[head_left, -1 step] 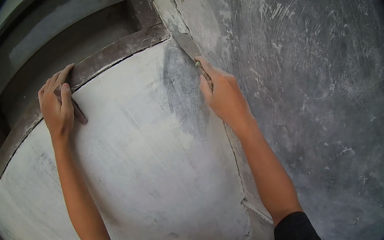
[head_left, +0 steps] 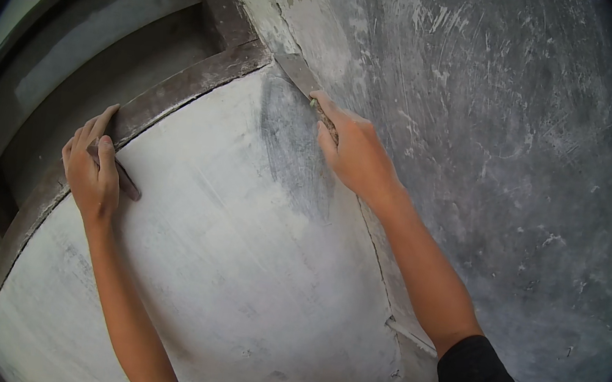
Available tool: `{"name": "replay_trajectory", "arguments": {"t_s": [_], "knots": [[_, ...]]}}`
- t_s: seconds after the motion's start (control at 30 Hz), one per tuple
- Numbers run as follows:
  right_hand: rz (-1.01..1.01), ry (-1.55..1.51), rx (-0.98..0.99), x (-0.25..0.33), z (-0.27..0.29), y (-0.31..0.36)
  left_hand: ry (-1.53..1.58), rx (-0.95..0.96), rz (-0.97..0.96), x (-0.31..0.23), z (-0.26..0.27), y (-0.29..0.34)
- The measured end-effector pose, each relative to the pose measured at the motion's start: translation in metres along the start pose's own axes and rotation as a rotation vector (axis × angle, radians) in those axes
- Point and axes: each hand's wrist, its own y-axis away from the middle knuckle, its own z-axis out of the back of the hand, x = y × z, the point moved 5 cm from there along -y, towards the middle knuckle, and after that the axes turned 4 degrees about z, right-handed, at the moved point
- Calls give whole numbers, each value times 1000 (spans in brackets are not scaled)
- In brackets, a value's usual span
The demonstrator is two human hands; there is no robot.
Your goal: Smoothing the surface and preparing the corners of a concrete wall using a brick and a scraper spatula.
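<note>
Head view: the right hand [head_left: 362,156] grips a scraper [head_left: 299,75] by its handle, the blade at the corner where a pale panel [head_left: 233,220] meets a dark frame [head_left: 189,85] and a grey wall [head_left: 496,138]. The left hand [head_left: 92,174] rests at the frame, holding a dark flat piece [head_left: 129,185]. A low blade angle and even pressure would likely avoid gouging.
</note>
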Motion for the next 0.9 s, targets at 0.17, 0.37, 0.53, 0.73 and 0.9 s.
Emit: {"name": "replay_trajectory", "arguments": {"t_s": [0.17,0.37,0.53,0.73,0.9], "knots": [[55,-51,-7,-2,-2,8,-1,71,-15,0,0,0],[-8,-14,59,-6,1,27,4,11,-1,-3,1,1],[-22,-58,25,-6,-2,17,-12,33,10,0,-2,2],[-62,-127,72,-3,1,16,-16,7,-1,-2,0,1],[-36,-123,19,-4,-6,21,-13,10,-13,-1,0,1]]}}
